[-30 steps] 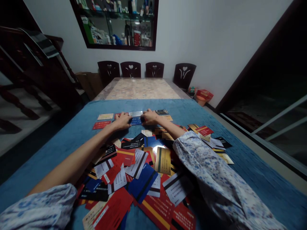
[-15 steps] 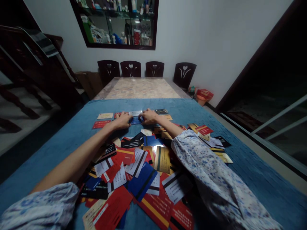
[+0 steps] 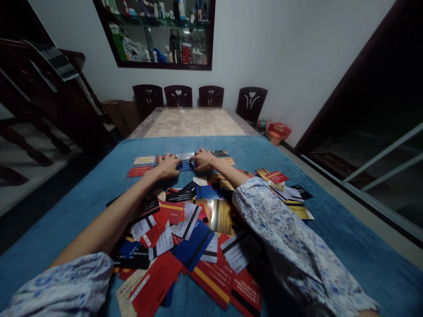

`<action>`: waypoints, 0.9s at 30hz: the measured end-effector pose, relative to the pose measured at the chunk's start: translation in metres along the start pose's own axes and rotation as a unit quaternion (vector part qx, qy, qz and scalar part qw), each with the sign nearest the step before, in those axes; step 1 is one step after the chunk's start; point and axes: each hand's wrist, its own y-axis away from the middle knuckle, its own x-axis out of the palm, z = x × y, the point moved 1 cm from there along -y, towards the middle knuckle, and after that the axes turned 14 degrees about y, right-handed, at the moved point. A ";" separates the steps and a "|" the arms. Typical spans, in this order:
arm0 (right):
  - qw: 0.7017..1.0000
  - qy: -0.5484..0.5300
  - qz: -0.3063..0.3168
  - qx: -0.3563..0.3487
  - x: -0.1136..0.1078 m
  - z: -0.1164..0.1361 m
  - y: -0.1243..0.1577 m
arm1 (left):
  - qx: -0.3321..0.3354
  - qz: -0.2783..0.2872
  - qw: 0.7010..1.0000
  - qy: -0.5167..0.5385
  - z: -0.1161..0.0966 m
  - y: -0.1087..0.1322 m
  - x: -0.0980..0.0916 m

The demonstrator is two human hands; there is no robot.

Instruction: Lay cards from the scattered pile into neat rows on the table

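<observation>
A blue card [image 3: 185, 167] lies flat on the blue cloth between my two hands. My left hand [image 3: 169, 166] has its curled fingers at the card's left edge. At the right edge, my right hand [image 3: 202, 160] grips it with bent fingers. Just beyond sits a pale silver card [image 3: 185, 155]. To the left are a cream card [image 3: 144, 160], a red card [image 3: 139, 171] and another red one partly behind my left hand. On the right, a black card [image 3: 220, 153] and a yellowish card [image 3: 228, 161] lie past my right hand.
A loose heap of cards [image 3: 194, 244] in red, blue, white, gold and black spreads under my forearms. More cards [image 3: 277, 177] lie beyond my right sleeve. Cloth [image 3: 82, 211] covers the near table; its bare far end [image 3: 198, 121] faces several dark chairs [image 3: 211, 96].
The view has shifted slightly. Both hands stay at the blue card's two edges, with hardly any movement, and the cards around it lie as before.
</observation>
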 end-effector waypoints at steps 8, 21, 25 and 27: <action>1.000 -0.004 -0.029 0.008 0.002 -0.013 0.024 | 0.016 -0.011 1.000 -0.010 -0.002 0.001 0.000; 0.995 -0.028 -0.078 0.049 0.019 -0.043 0.101 | 0.093 -0.088 0.991 0.034 -0.039 0.008 -0.001; 0.993 -0.044 -0.095 0.047 0.023 -0.051 0.124 | 0.117 -0.089 0.987 0.060 -0.065 0.014 -0.002; 0.993 -0.046 -0.095 0.056 0.025 -0.055 0.134 | 0.129 -0.087 0.986 0.066 -0.077 0.017 -0.001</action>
